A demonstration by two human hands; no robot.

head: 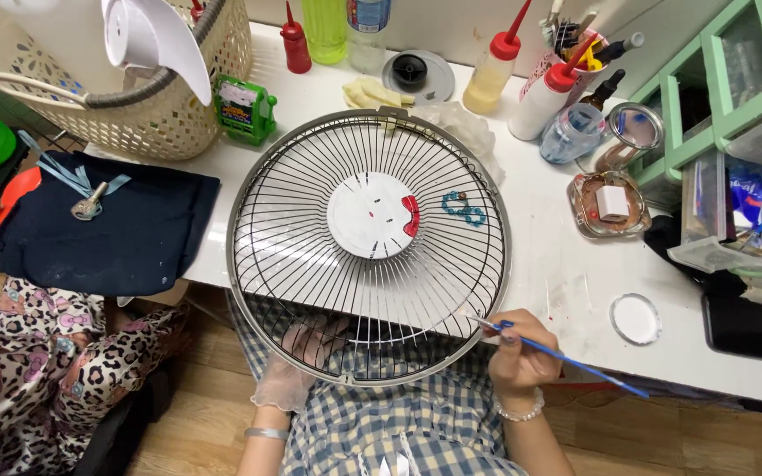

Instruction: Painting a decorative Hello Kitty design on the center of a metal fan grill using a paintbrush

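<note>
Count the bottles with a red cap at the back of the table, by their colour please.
Red squeeze bottle: 1
Yellowish squeeze bottle: 1
White squeeze bottle: 1
Total: 3

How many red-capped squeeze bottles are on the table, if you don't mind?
3: one small red bottle by the basket, a yellowish one, and a white one beside it. Others may be hidden.

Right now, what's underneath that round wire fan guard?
Through the fan guard wires, the white table, two small blue rings and the gloved left hand show. The white centre disc covers whatever lies beneath it.
</note>
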